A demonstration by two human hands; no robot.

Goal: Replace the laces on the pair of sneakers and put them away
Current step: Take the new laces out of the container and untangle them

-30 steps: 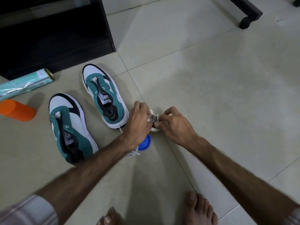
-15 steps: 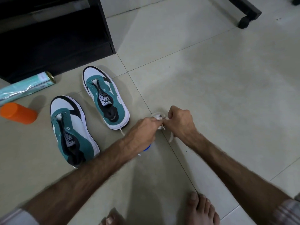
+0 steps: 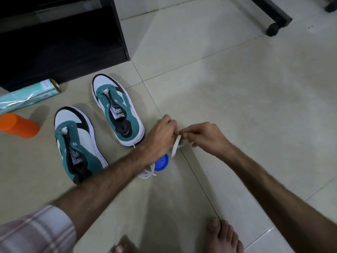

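Both hands have shifted a little, a white loop now hanging below the grip.
Left hand (image 3: 161, 137) and right hand (image 3: 202, 137) pinch the new lace (image 3: 175, 146) together, undoing its bundle; the sneakers (image 3: 116, 110) lie unlaced left of the grip. Next, I judge: free one end for threading.

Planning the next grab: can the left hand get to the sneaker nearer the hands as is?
Probably yes, once freed. The left hand grips the white lace with the right hand; that sneaker lies just beside it, nothing between.
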